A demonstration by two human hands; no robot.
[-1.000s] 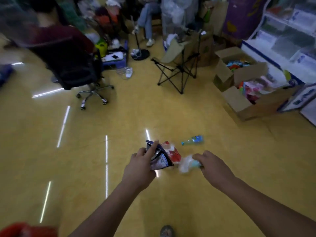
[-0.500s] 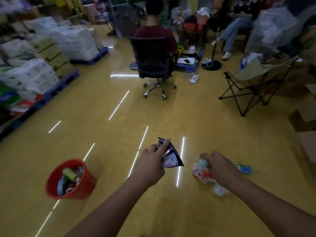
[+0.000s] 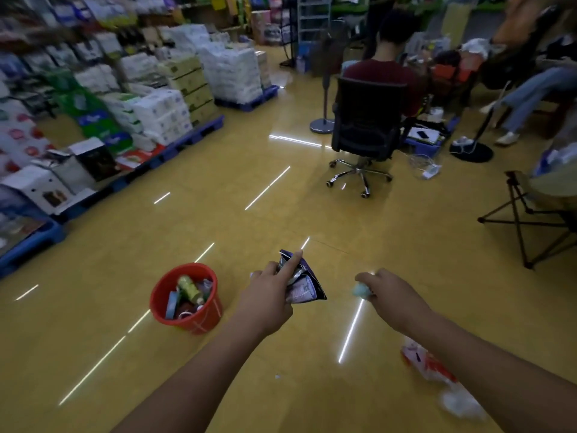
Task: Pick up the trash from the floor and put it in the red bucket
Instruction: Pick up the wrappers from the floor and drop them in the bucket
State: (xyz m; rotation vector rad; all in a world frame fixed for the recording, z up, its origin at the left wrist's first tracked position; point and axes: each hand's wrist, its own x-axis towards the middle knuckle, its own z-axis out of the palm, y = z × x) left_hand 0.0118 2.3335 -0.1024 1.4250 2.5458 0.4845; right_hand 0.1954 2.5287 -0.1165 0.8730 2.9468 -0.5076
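Observation:
My left hand (image 3: 268, 301) grips a dark crumpled snack wrapper (image 3: 304, 282), index finger stretched along it, held above the floor to the right of the red bucket (image 3: 203, 320). The bucket stands on the yellow floor at lower left and holds several pieces of trash, among them a green bottle. My right hand (image 3: 393, 301) pinches a small pale blue-white wad (image 3: 360, 290). A red and white plastic wrapper (image 3: 427, 364) and a crumpled white piece (image 3: 462, 404) lie on the floor under my right forearm.
Pallets stacked with packaged goods (image 3: 162, 110) line the left side. A person sits in a black office chair (image 3: 365, 135) ahead. A fan stand (image 3: 321, 123) is beside it, and a folding camp chair (image 3: 537, 220) stands at the right. Other seated people are at far right.
My view has swung left, so the red bucket now sits closer to my left hand. Both hands keep their holds. The red and white wrapper now lies below my right arm.

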